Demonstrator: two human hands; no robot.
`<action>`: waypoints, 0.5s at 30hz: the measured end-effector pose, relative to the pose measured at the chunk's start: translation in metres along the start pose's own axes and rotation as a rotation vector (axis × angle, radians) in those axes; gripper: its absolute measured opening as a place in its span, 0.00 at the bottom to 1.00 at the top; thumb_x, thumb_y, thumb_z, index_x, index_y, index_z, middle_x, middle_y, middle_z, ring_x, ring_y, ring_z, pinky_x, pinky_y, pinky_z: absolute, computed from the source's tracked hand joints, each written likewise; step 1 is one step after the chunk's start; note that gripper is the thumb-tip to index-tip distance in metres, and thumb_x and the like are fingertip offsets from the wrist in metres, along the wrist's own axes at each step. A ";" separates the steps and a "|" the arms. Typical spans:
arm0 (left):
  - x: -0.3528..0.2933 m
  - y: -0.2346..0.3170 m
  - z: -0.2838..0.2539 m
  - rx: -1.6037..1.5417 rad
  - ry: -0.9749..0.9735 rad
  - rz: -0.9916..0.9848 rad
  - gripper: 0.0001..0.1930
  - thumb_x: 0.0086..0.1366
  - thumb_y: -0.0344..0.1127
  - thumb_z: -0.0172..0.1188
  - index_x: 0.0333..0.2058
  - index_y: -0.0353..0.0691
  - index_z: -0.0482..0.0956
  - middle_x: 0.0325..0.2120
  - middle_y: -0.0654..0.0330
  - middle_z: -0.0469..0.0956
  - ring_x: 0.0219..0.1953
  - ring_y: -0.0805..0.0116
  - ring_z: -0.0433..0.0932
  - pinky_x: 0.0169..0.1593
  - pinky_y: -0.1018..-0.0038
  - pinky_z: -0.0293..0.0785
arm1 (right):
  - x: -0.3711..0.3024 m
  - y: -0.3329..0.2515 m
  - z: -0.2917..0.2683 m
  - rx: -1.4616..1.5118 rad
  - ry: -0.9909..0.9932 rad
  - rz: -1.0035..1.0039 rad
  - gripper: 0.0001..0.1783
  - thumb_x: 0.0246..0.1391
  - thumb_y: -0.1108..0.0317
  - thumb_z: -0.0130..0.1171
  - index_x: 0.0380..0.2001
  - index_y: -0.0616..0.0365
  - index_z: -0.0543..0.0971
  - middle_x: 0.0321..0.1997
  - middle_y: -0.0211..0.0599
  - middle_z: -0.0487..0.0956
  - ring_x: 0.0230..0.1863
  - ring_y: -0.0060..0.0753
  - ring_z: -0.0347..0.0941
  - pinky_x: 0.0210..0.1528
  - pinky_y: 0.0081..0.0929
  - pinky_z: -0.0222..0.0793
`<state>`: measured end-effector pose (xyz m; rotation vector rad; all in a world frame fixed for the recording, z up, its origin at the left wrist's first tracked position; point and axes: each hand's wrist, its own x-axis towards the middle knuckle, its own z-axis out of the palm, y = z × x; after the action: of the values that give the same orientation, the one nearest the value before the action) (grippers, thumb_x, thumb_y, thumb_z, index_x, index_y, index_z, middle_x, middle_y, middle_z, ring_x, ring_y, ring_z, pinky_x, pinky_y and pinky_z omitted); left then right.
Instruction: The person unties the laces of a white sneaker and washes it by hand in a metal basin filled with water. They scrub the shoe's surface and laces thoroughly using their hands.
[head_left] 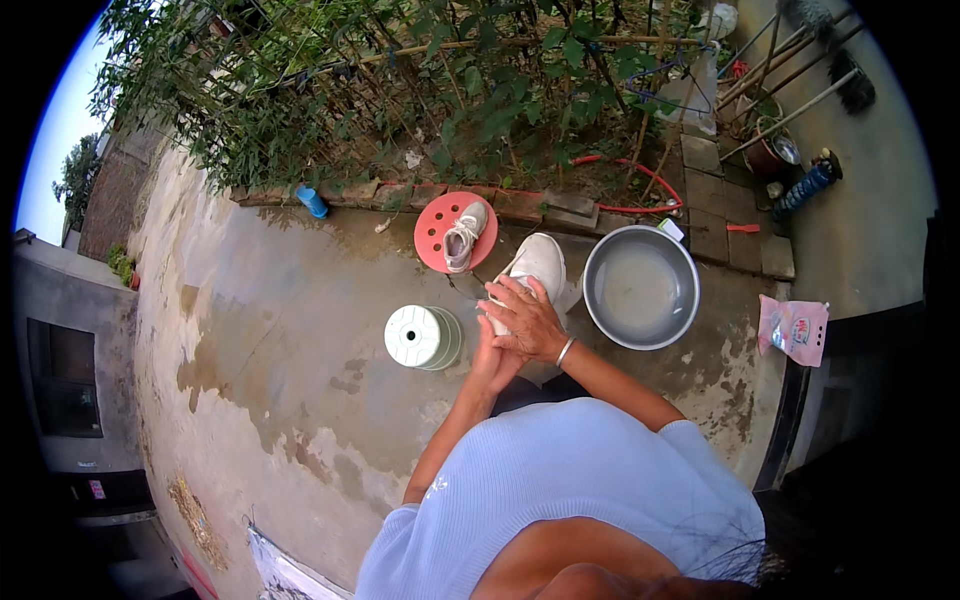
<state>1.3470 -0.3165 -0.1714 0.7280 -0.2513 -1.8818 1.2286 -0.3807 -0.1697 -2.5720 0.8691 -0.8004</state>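
A whitish sneaker (541, 260) is held in front of me, its rounded toe pointing away. My right hand (530, 318) lies across its near part, fingers stretched over the upper and a pale bracelet at the wrist. My left hand (487, 358) grips the heel end from the left, its fingers mostly hidden by the right hand and the shoe. A second, similar sneaker (465, 235) rests on a round red stool (428, 218) with holes in its top. To the right stands a grey metal basin (691, 290) with cloudy water in it.
A pale green, ribbed stool (420, 335) stands left of my hands. A pink bag (793, 330) lies at the right. Bricks (520, 207) edge a planted bed behind, where a blue cup-like object (311, 202) and red hose (640, 209) lie. The concrete is partly wet.
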 end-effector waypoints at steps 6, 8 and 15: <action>0.024 0.053 -0.083 0.101 0.262 0.057 0.38 0.64 0.69 0.31 0.64 0.48 0.52 0.62 0.55 0.57 0.62 0.54 0.59 0.54 0.44 0.67 | 0.063 0.069 0.061 0.057 -0.057 0.151 0.33 0.53 0.39 0.50 0.53 0.50 0.73 0.61 0.44 0.64 0.64 0.46 0.57 0.59 0.42 0.53; 0.040 0.078 -0.120 0.098 0.388 0.100 0.38 0.65 0.68 0.32 0.64 0.48 0.51 0.63 0.56 0.56 0.63 0.54 0.59 0.55 0.45 0.67 | 0.082 0.090 0.080 0.125 -0.090 0.333 0.30 0.52 0.43 0.55 0.52 0.52 0.73 0.61 0.45 0.64 0.61 0.47 0.60 0.57 0.42 0.57; 0.153 0.193 -0.284 0.013 0.694 0.130 0.32 0.68 0.62 0.37 0.62 0.50 0.53 0.63 0.59 0.54 0.61 0.56 0.60 0.52 0.48 0.69 | 0.141 0.209 0.218 0.253 -0.449 0.941 0.27 0.44 0.54 0.63 0.42 0.65 0.74 0.44 0.55 0.76 0.46 0.53 0.73 0.50 0.40 0.68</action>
<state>1.6225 -0.4911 -0.3593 1.2857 0.1307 -1.4056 1.3558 -0.6066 -0.3790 -1.6874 1.4865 -0.0375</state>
